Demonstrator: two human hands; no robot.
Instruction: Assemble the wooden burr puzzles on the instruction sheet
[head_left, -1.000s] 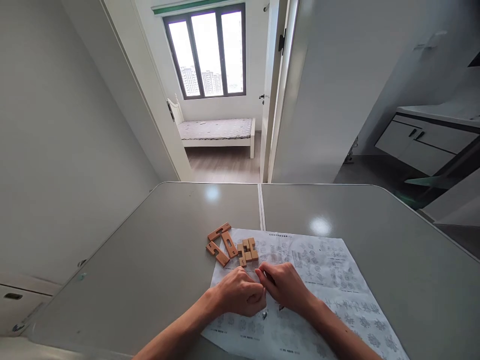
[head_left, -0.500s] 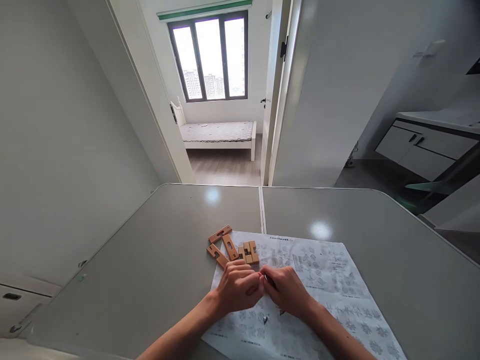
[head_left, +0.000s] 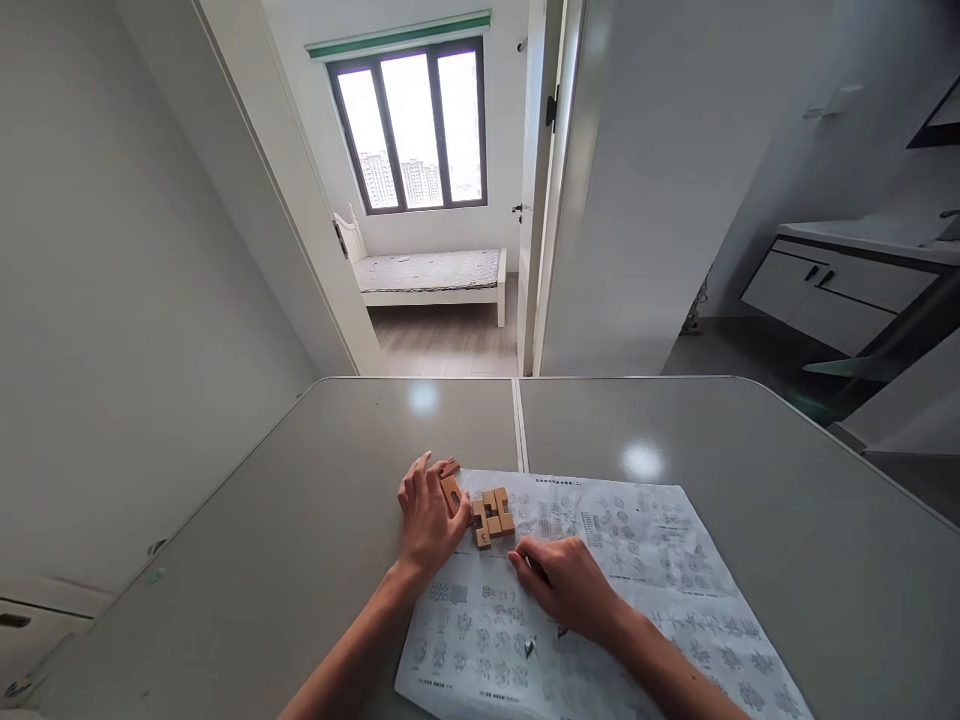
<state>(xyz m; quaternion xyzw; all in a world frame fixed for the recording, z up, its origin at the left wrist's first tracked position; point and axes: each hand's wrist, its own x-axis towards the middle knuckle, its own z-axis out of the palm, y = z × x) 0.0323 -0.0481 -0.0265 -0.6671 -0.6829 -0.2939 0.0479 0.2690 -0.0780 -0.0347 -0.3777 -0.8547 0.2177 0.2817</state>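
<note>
My left hand (head_left: 427,515) reaches over the loose wooden puzzle pieces at the paper's upper left corner, fingers spread and thumb apart. A notched wooden piece (head_left: 451,494) shows beside its thumb, and the end of another piece (head_left: 450,467) shows past the fingers; the rest of these pieces is hidden under the hand. Just right of the thumb lies a group of lighter wooden puzzle pieces (head_left: 493,524), set close together. My right hand (head_left: 562,578) rests on the printed instruction sheet (head_left: 480,650), its fingers curled closed, with nothing visible in them.
The sheet lies on a large grey table (head_left: 300,520) with a seam (head_left: 517,425) running away from me. Beyond the table's far edge, a doorway opens on a bed (head_left: 431,270) under a window. A white cabinet (head_left: 825,285) stands at the far right.
My hands, earlier together at the fingertips, are now apart. The left moved up and left over the loose pieces and opened; the right stayed nearly in place. The view shifted slightly.
</note>
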